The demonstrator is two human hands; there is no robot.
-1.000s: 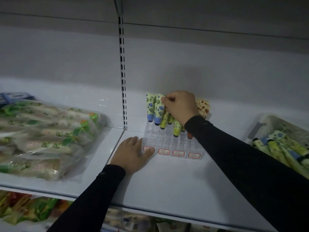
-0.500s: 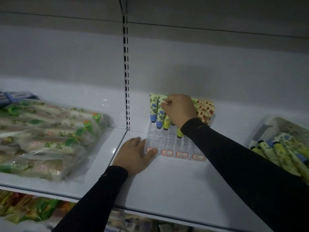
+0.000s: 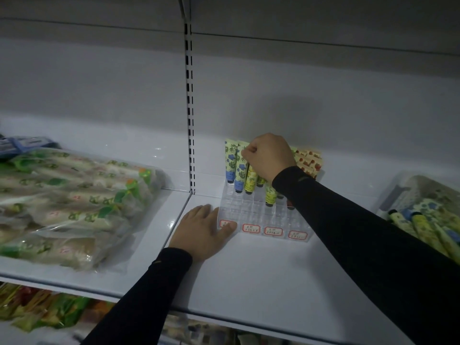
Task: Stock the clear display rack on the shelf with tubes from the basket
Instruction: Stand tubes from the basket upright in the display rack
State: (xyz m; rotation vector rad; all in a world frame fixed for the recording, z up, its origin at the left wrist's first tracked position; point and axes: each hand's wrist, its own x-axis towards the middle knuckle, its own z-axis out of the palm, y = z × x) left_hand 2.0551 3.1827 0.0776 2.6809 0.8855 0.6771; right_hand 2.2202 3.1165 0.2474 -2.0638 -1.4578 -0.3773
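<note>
1. Tubes: floral print, standing cap-down in the back rows of the clear display rack, mid-shelf by the back wall. Front rows look unfilled.
2. Handling, my guess: light, soft-walled, glossy, likely to dent or slip. Best pinched at the flat crimped top and steered cap-first into a slot.
3. Right hand: curled into a fist at the tube tops, fingertips apparently pinching a crimp. Which tube, cannot tell.
4. Left hand: flat on the shelf, fingers together, thumb against the rack's front left corner, probably bracing it.
5. Basket: far right, more tubes lying inside.
6. Left: bagged green-labelled packets.
</note>
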